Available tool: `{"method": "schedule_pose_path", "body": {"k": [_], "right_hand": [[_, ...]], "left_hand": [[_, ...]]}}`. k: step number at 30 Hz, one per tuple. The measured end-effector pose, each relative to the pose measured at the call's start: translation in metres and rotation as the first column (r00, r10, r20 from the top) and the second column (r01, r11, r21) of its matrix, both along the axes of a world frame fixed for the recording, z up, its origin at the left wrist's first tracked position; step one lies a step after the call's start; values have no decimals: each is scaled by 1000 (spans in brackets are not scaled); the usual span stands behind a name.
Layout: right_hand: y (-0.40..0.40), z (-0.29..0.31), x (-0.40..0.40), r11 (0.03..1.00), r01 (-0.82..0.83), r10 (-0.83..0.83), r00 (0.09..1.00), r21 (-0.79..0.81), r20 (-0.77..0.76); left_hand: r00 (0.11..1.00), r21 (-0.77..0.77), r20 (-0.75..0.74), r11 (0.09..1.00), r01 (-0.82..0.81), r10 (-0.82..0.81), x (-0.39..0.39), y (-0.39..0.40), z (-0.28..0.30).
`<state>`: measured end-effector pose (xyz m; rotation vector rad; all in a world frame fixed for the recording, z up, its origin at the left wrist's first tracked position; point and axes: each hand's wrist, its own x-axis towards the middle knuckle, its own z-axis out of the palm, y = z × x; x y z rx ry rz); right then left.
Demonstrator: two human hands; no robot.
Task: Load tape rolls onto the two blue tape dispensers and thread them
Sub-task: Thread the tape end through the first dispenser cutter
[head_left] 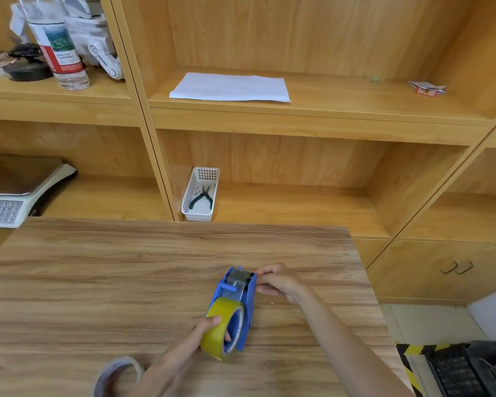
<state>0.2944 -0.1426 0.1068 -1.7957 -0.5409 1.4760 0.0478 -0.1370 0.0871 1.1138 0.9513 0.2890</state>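
Threading the yellow roll on one blue dispenser

The blue tape dispenser (241, 299) lies near the right of the wooden table (98, 267), its cutter end pointing far. The left hand (209, 328) curls around the yellow tape roll (222, 328) seated at the near end, thumb on the outer face and fingers partly hidden inside the core, probably to stop it spinning. The right hand (278, 280) has its fingertips pinched together at the far end beside the metal plate, apparently drawing the tape's free end through; the strip itself is too faint to confirm. A clear tape roll (118, 376) waits at the near edge; no second dispenser is visible.
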Motion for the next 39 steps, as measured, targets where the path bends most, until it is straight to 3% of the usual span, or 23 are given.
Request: {"method": "schedule_pose_path", "body": {"k": [6, 15, 19, 23, 28, 33, 36, 39], "right_hand": [[1, 0, -5, 1000, 4, -3, 1000, 17, -31], [4, -5, -17, 1000, 26, -27, 997, -4, -66], [4, -2, -24, 997, 57, -53, 995, 48, -88], [7, 2, -32, 991, -18, 30, 996, 136, -87], [17, 5, -44, 969, -151, 154, 988, 194, -1], [36, -4, -57, 965, -139, 102, 980, 224, 169], [46, -11, -63, 970, -124, 59, 956, 210, 289], [61, -16, -74, 960, -261, 169, 830, 103, 531]], "left_hand": [[999, 10, 8, 999, -44, 44, 2, -1, 7], [987, -121, 28, 980, -156, 161, -1, 2, 9], [975, -190, 34, 959, -211, 221, 2, 7, 10], [966, -219, 19, 944, -248, 258, 4, 18, 8], [963, -242, 27, 936, -254, 269, 6, 34, 9], [965, -254, 78, 941, -223, 250, 3, 48, -2], [965, -73, 22, 963, -258, 260, 0, 54, -5], [989, 238, 16, 960, -147, 148, -14, 63, -6]]}}
